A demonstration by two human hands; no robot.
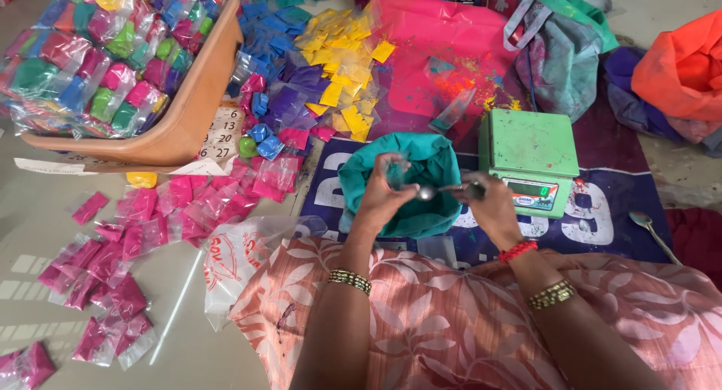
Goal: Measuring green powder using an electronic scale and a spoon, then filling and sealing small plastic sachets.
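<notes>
My left hand (382,197) pinches a small clear plastic pouch (394,172) over an open teal cloth bag (436,158) of teal powder. My right hand (492,206) grips a metal spoon (438,191) whose bowl points left, close to the pouch mouth. Both hands hover above the bag, above my lap in a peach leaf-print cloth (451,300). A small green weighing scale (531,153) stands just right of the bag.
Pink powder packets (113,254) lie scattered on the floor at left. A tan tub (188,104) holds several mixed-colour packets. Blue, purple and yellow packets (331,66) are piled behind. A second spoon (650,228) lies at right. Cloth bundles (677,66) sit at the far right.
</notes>
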